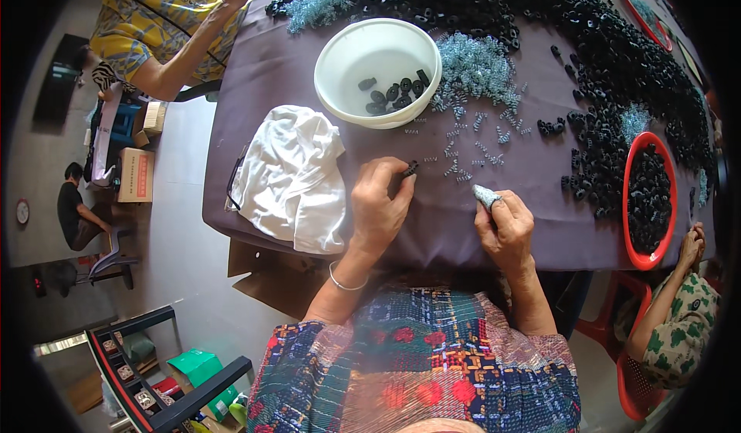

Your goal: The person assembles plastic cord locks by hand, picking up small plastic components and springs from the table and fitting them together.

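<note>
My left hand (381,205) pinches a small black plastic part (410,168) between thumb and fingertips, above the table. My right hand (505,228) is closed, its fingers curled together to the right of it. A pale grey-blue wrapping (486,196) covers a fingertip of that hand; whatever else it may grip is too small to make out. Between and beyond my hands lie scattered small metal springs (463,175), with a larger heap of springs (478,70) behind them. A white bowl (328,97) with several black parts inside stands past my left hand.
A crumpled white cloth (289,178) lies left of my left hand. Black parts (610,78) are heaped across the table's far and right sides. A red basin (628,224) full of black parts stands at right. Other people sit at the left far corner and right edge.
</note>
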`<state>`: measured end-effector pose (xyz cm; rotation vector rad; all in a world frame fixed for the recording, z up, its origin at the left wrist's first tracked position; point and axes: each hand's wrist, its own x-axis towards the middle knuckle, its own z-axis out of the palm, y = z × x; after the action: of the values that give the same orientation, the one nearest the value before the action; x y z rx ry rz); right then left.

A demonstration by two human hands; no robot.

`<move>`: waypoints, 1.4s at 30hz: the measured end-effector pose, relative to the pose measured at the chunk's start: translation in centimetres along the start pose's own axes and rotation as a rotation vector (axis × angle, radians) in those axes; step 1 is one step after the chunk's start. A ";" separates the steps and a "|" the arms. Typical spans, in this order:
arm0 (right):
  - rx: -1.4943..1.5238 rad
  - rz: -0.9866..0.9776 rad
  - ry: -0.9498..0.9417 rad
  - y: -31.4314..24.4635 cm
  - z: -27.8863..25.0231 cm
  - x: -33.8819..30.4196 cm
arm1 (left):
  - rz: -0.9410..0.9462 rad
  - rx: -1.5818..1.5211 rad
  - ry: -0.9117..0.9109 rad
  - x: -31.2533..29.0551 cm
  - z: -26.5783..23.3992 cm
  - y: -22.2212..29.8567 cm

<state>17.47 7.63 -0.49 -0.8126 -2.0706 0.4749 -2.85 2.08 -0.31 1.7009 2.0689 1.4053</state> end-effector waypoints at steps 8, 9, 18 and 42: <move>0.002 0.004 -0.009 -0.3 0.0 0.1 | 0.143 0.173 0.296 4.0 -3.9 1.9; -0.006 0.012 -0.012 -0.1 0.0 -0.1 | 0.134 0.181 0.283 5.3 -4.1 2.0; 0.007 0.038 -0.007 0.0 0.1 -0.1 | 0.015 0.194 0.246 5.7 -4.2 1.6; 0.024 0.001 0.022 0.5 0.2 -0.3 | 0.141 0.144 0.229 8.5 -4.2 2.2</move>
<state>17.65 7.80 -1.07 -0.8011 -2.0405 0.4878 -6.88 6.54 7.28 1.8527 2.2573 1.5963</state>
